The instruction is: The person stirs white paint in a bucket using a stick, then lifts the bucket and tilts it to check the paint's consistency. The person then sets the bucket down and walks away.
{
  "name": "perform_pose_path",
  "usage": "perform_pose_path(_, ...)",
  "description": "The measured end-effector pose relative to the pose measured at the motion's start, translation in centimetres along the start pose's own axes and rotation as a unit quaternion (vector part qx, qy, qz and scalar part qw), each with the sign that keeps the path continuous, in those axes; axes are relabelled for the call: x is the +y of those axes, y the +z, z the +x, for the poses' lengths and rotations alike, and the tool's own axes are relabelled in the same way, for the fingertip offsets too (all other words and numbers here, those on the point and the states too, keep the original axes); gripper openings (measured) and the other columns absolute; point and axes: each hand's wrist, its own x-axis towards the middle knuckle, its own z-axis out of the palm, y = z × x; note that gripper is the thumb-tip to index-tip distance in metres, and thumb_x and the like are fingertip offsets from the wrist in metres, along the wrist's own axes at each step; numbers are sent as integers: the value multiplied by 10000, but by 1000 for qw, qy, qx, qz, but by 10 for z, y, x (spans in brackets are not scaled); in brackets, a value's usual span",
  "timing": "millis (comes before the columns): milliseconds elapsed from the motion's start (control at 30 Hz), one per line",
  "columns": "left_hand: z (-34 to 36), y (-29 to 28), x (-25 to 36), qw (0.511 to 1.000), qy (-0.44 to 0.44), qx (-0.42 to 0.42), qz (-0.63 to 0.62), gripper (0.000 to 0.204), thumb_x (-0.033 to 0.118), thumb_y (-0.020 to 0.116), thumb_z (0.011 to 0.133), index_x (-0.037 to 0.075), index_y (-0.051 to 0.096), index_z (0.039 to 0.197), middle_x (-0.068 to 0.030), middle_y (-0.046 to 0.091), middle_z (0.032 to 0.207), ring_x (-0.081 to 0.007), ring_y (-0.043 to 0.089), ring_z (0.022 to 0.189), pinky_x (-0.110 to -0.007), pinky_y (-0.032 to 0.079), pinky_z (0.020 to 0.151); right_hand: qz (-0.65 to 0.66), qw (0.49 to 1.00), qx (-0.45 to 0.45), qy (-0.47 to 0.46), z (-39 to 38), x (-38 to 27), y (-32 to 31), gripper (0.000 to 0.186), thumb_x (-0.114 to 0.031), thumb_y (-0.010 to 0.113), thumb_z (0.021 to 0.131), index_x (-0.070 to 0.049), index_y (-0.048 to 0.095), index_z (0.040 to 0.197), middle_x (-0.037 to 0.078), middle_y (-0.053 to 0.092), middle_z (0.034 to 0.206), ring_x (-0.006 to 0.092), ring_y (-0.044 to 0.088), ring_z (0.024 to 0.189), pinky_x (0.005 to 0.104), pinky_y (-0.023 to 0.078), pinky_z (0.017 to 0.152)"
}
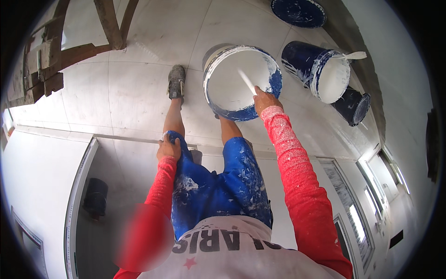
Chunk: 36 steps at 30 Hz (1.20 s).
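Observation:
My right hand (266,100) is closed around a slim white stick (246,81), whose kind I cannot make out. Its far end reaches into a large round bucket (276,79), dark blue inside and smeared with white. White paint or a similar thick liquid (227,88) fills much of the bucket. Fingers lying over the cloth, my left hand (168,148) rests on the left leg of my paint-spattered blue shorts (190,186), near the knee. It holds nothing that I can see.
To the right of the big bucket lies a blue bucket (297,60) with a white inside and a pale tool (355,55) across its rim. A smaller dark bucket (351,106) is beside it. A dark blue round lid or bucket (298,12) is farther off. Wooden framing (109,23) stands far left.

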Motion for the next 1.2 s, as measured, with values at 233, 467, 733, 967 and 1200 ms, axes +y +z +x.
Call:
perform_pose_path(233,-1,-1,0,1000,8,-6,8,628,467,561,884,154,444,1416,-249,531,1295,-433,621,1075,-489,506,925,-60,996,-52,-30,4,14,27,339,-225,507,964,-139,583,1283,101,638,1259,300,631,1138,457,523,948)
perform_pose_path(467,1,-5,2,1000,-7,-21,1,641,494,566,874,175,454,1419,-250,524,1326,-433,603,1118,-494,489,956,-88,993,-67,37,14,12,23,389,-221,509,961,-155,546,1342,125,631,1258,327,601,1166,454,506,969)
perform_pose_path(733,-1,-8,4,1000,-2,-26,3,643,487,560,879,159,451,1421,-245,530,1315,-430,608,1112,-490,491,954,-47,997,-32,50,7,5,25,341,-259,487,980,-133,587,1280,132,653,1212,323,625,1125,444,519,958)
perform_pose_path(967,1,-6,2,1000,3,-19,1,632,478,565,879,168,454,1419,-257,542,1283,-437,612,1097,-487,496,947,2,999,9,52,0,2,21,345,-258,479,985,-131,580,1289,132,653,1214,324,623,1136,455,521,951)
perform_pose_path(1200,5,0,0,1000,15,-7,6,628,479,566,871,172,465,1410,-262,548,1273,-438,621,1074,-492,503,932,18,999,17,-23,-7,26,44,360,-302,488,983,-174,579,1307,106,637,1254,312,607,1161,435,501,985)
